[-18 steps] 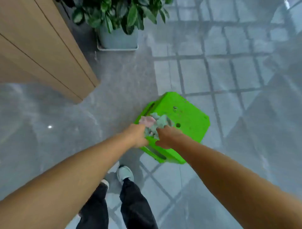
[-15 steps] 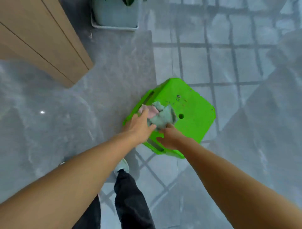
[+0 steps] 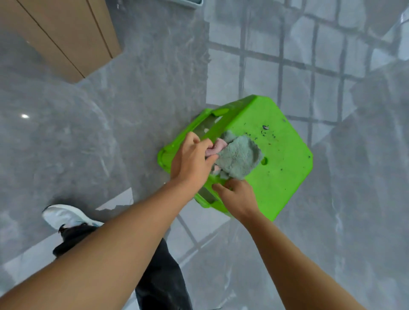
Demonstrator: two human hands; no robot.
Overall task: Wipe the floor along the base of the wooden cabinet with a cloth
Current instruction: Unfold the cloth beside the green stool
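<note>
My left hand [image 3: 192, 160] is closed on the cloth [image 3: 238, 157], fingers pinching its pink fold at the near-left edge of the green plastic stool [image 3: 278, 155]. Cloth's mostly grey-green w/ a pink bit, lying bunched on the stool top, near its left edge, just beside a small round hole. My right hand [image 3: 238, 197] is at the stool's near edge, right below the cloth, fingers curled down; can't tell if it's gripping the cloth's hem or the stool rim. Dark specks on the stool top past the cloth, toward the far edge. Stool sits on the grey glossy floor [image 3: 110, 143]. Wooden cabinet [image 3: 59, 33] is at the top left, well apart from the stool and the cloth, its base meeting the floor. My white shoe [image 3: 64, 215] and dark trouser leg are at the lower left, near the stool's near-left corner. Corner of a pale planter [image 3: 192, 2] shows at the top edge.
</note>
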